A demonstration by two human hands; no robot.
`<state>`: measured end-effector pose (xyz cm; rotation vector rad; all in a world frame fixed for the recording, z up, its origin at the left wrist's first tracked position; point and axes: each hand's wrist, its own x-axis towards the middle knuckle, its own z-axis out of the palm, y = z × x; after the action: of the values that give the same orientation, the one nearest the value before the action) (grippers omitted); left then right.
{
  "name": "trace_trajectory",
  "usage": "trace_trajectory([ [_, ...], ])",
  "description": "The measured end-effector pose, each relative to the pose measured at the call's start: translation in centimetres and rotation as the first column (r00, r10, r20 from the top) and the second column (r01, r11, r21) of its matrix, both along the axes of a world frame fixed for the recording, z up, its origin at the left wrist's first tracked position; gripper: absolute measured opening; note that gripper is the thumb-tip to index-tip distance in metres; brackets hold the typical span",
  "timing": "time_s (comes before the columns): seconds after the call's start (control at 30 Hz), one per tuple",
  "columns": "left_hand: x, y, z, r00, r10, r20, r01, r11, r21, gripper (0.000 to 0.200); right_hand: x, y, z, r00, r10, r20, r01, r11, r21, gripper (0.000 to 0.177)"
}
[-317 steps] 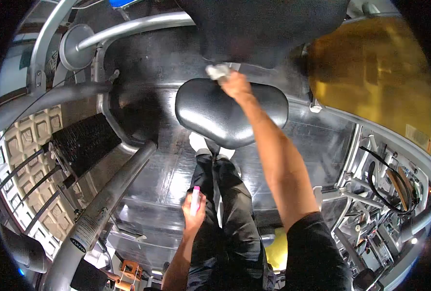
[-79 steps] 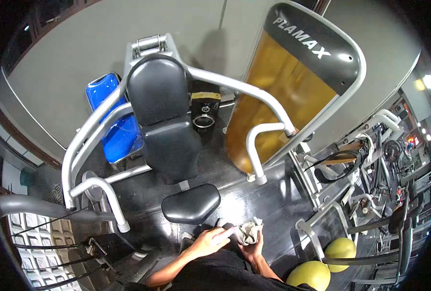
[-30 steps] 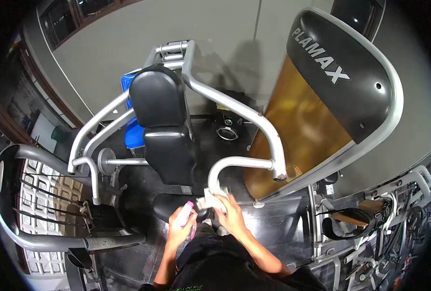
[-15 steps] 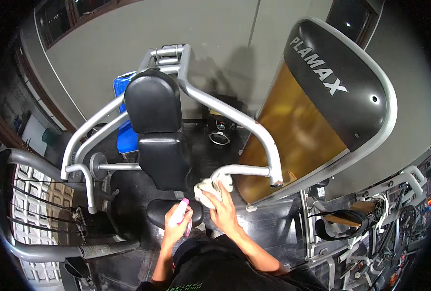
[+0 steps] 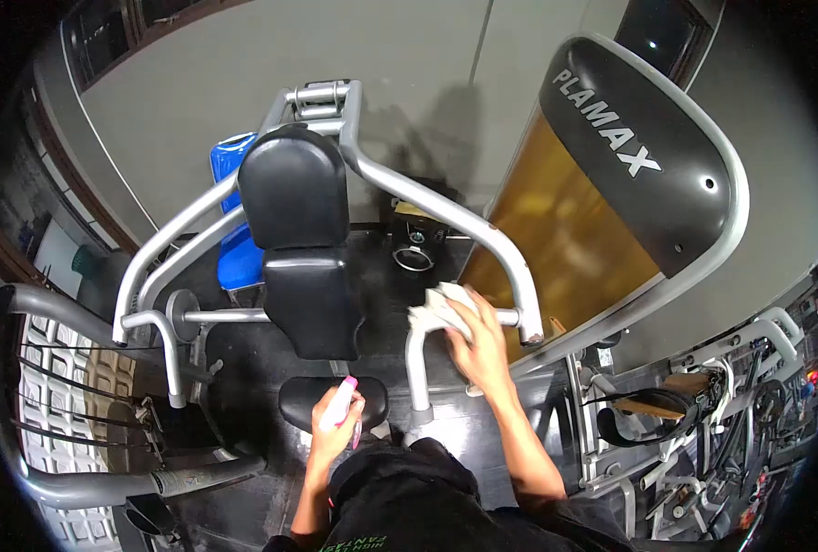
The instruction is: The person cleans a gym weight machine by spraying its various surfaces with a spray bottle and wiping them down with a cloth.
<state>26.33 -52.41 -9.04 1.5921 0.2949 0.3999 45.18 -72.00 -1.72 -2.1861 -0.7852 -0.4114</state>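
Observation:
My right hand (image 5: 480, 345) presses a crumpled white cloth (image 5: 441, 310) onto the bent silver handle bar (image 5: 415, 368) of a chest press machine, near the bar's upper bend. My left hand (image 5: 337, 428) grips a spray bottle with a pink top (image 5: 338, 405), held low in front of my body above the black seat pad (image 5: 308, 397). The black back pad (image 5: 303, 248) stands upright behind the seat.
A black and amber weight stack cover marked PLAMAX (image 5: 616, 184) rises on the right. The left handle arm (image 5: 156, 313) and a blue object (image 5: 234, 248) lie at the left. Other gym machines (image 5: 694, 414) crowd the right edge; a grey frame (image 5: 69, 478) curves at lower left.
My right hand has slid the cloth up and to the right along the handle bar, from its lower end to its upper bend. The spray bottle has stayed in place.

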Motion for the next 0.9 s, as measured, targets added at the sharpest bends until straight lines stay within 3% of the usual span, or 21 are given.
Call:
trace_trajectory([
  [0.03,-0.2,0.1,0.1,1.0,-0.011,-0.007,0.011,1.0,0.026,0.008,0.9,1.5,-0.6,0.997,0.073,-0.006,-0.073,0.997,-0.036,0.041],
  [0.07,-0.3,0.3,0.1,1.0,-0.011,-0.01,0.012,1.0,0.026,0.008,1.3,2.9,-0.4,0.984,0.158,0.082,-0.141,0.974,-0.179,0.038],
  [0.2,-1.0,1.0,0.0,1.0,0.019,-0.016,-0.019,1.0,0.01,0.009,-0.6,6.3,-0.6,0.947,0.304,0.105,-0.228,0.864,-0.45,0.026],
  [0.23,-1.1,1.1,0.0,0.999,0.054,-0.008,-0.054,0.999,0.008,0.01,-1.5,6.7,0.0,0.946,0.324,0.003,-0.262,0.771,-0.581,0.019],
  [0.33,-1.4,1.5,-0.3,0.996,0.087,-0.036,-0.089,0.995,-0.038,0.009,-5.1,7.3,-1.5,0.916,0.4,0.039,-0.176,0.485,-0.856,0.019],
  [0.43,-1.3,1.6,-0.4,0.995,0.101,-0.012,-0.102,0.994,-0.042,0.009,-8.5,5.9,-2.6,0.852,0.51,-0.115,-0.284,0.267,-0.921,0.018],
  [0.47,-1.3,1.7,-0.4,0.994,0.106,0.019,-0.106,0.994,-0.024,0.009,-9.1,5.2,-2.8,0.851,0.512,-0.115,-0.283,0.264,-0.922,0.018],
  [0.57,-1.1,1.8,-0.3,0.998,0.063,0.025,-0.063,0.998,-0.003,0.009,-9.7,2.8,-2.4,0.848,0.509,-0.149,-0.451,0.544,-0.708,0.018],
  [0.6,-1.1,1.8,-0.2,0.998,0.059,0.022,-0.059,0.998,-0.003,0.009,-9.9,2.1,-2.0,0.849,0.506,-0.152,-0.451,0.545,-0.706,0.018],
  [0.67,-1.0,1.7,0.1,1.0,0.006,-0.011,-0.006,1.0,0.004,0.009,-10.3,0.4,-1.2,0.835,0.46,-0.301,-0.55,0.675,-0.493,0.022],
  [0.7,-0.9,1.6,0.4,1.0,-0.02,-0.018,0.02,1.0,0.002,0.01,-10.2,-0.5,-0.6,0.804,0.425,-0.416,-0.59,0.654,-0.473,0.03],
  [0.73,-0.7,1.6,0.3,0.999,-0.028,-0.019,0.028,1.0,0.0,0.01,-10.1,-1.3,-0.4,0.807,0.418,-0.418,-0.586,0.657,-0.474,0.03],
  [0.8,-0.3,1.5,0.4,0.994,-0.103,0.024,0.098,0.981,0.165,0.009,-10.2,-2.5,-0.1,0.715,0.396,-0.577,-0.636,0.712,-0.299,0.033],
  [0.83,-0.1,1.4,0.4,0.993,-0.112,0.025,0.106,0.981,0.164,0.009,-10.2,-2.8,0.1,0.691,0.344,-0.635,-0.618,0.737,-0.274,0.035],
  [0.9,0.6,1.1,0.5,0.989,-0.151,0.002,0.15,0.98,0.13,0.007,-10.6,-3.4,-1.5,0.706,0.36,-0.609,-0.582,0.785,-0.212,0.037],
])
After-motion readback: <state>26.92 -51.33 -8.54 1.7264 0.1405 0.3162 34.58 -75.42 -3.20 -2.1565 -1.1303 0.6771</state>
